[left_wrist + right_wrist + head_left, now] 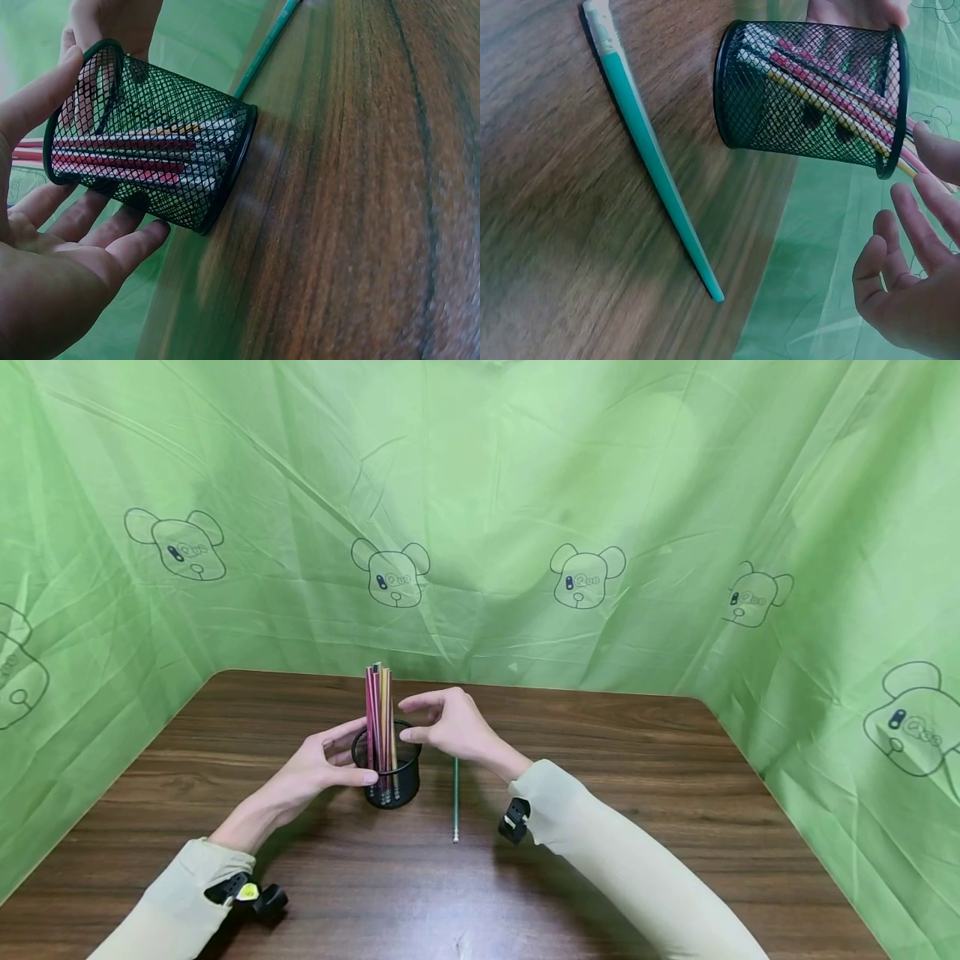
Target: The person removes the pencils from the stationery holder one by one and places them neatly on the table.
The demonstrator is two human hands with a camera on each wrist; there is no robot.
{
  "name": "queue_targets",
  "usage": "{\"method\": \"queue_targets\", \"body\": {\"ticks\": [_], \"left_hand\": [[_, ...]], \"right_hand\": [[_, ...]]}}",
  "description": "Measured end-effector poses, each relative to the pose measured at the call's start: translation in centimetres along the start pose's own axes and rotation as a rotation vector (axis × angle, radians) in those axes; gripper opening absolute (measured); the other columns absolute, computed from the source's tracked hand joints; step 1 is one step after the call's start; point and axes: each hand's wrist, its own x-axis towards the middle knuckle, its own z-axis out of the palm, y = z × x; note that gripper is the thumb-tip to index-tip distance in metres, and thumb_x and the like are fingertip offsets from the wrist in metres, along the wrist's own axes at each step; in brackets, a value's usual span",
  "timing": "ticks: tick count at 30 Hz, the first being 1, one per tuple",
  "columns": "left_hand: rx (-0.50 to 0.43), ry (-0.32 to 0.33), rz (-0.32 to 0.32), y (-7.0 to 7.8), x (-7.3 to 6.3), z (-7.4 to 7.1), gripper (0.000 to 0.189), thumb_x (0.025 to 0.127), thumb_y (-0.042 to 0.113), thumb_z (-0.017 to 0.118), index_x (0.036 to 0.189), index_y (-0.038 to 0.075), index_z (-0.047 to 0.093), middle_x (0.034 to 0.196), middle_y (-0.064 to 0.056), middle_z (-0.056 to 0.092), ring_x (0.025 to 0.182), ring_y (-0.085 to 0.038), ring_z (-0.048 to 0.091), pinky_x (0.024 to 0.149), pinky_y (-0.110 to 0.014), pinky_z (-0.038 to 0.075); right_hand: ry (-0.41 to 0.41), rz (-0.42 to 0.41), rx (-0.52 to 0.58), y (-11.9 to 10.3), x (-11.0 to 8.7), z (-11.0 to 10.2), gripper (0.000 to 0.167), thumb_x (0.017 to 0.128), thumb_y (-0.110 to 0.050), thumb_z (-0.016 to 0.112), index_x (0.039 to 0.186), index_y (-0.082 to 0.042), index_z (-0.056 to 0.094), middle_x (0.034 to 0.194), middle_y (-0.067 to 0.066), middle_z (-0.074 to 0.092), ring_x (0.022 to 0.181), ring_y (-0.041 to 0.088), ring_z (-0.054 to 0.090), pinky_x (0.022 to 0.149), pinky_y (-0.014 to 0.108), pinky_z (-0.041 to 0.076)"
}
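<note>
Cup [408, 787]: black wire mesh, round, solid rim and base ring; stands upright, open end up.
Cup's hold: left hand [303, 774] grips it, thumb by the rim at 7 o'clock, fingers round the side at 10.
Pencils [380, 714]: a bunch in red, pink, yellow and dark tones, inside the cup, nearly upright, pale metal ends down; tops rise well above the rim.
Pencils' neighbour: right hand [456, 727], at 2 o'clock of the cup, thumb and fingers apart, beside the bunch; contact unclear.
Green pencil [456, 802]: lies flat at 4 o'clock of the cup, apart from it, eraser end toward 6.
</note>
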Motion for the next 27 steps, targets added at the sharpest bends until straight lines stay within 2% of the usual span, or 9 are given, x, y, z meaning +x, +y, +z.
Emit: {"method": "queue_targets", "body": {"ticks": [4, 12, 17, 23, 27], "left_hand": [[0.004, -0.002, 0.005, 0.0, -0.1, 0.0, 0.091, 0.089, 0.006, 0.084, 0.165, 0.004, 0.033, 0.162, -0.023, 0.041, 0.141, -0.040, 0.048, 0.103, -0.026, 0.047], [0.001, -0.005, 0.012, -0.1, 0.0, 0.0, 0.092, 0.088, 0.006, 0.084, 0.164, 0.002, 0.033, 0.160, -0.024, 0.043, 0.140, -0.039, 0.049, 0.103, -0.025, 0.047], [-0.003, -0.009, 0.015, -0.1, 0.0, 0.0, 0.091, 0.088, 0.006, 0.084, 0.163, 0.002, 0.033, 0.159, -0.025, 0.044, 0.139, -0.038, 0.051, 0.103, -0.026, 0.048], [0.003, -0.008, 0.011, -0.1, 0.0, 0.0, 0.090, 0.088, 0.006, 0.084, 0.163, 0.001, 0.034, 0.158, -0.025, 0.045, 0.139, -0.038, 0.051, 0.103, -0.026, 0.048], [0.006, -0.005, 0.008, 0.0, 0.0, -0.1, 0.092, 0.088, 0.007, 0.084, 0.164, 0.001, 0.033, 0.159, -0.026, 0.044, 0.140, -0.039, 0.049, 0.103, -0.026, 0.047]], "right_hand": [[-0.007, 0.002, -0.004, 0.1, 0.3, 0.6, 0.041, 0.085, -0.012, 0.089, 0.124, -0.009, 0.079, 0.104, 0.010, 0.079, 0.069, 0.012, 0.062, 0.061, 0.024, 0.048], [-0.012, 0.006, 0.012, -0.2, 0.7, 1.3, 0.043, 0.083, -0.011, 0.090, 0.125, -0.011, 0.078, 0.114, 0.001, 0.079, 0.084, 0.013, 0.071, 0.075, 0.024, 0.054], [-0.019, 0.014, 0.029, -0.4, 0.9, 1.7, 0.046, 0.083, -0.009, 0.091, 0.127, -0.010, 0.077, 0.111, 0.005, 0.079, 0.089, 0.017, 0.072, 0.080, 0.027, 0.055], [-0.030, 0.021, 0.080, -0.2, 1.0, 2.2, 0.050, 0.082, -0.003, 0.090, 0.130, -0.007, 0.075, 0.123, 0.007, 0.076, 0.110, 0.017, 0.073, 0.094, 0.028, 0.055], [-0.019, 0.016, 0.091, 0.0, 0.9, 2.4, 0.048, 0.082, -0.001, 0.089, 0.128, -0.006, 0.075, 0.123, 0.007, 0.076, 0.112, 0.016, 0.072, 0.095, 0.026, 0.054]]}}
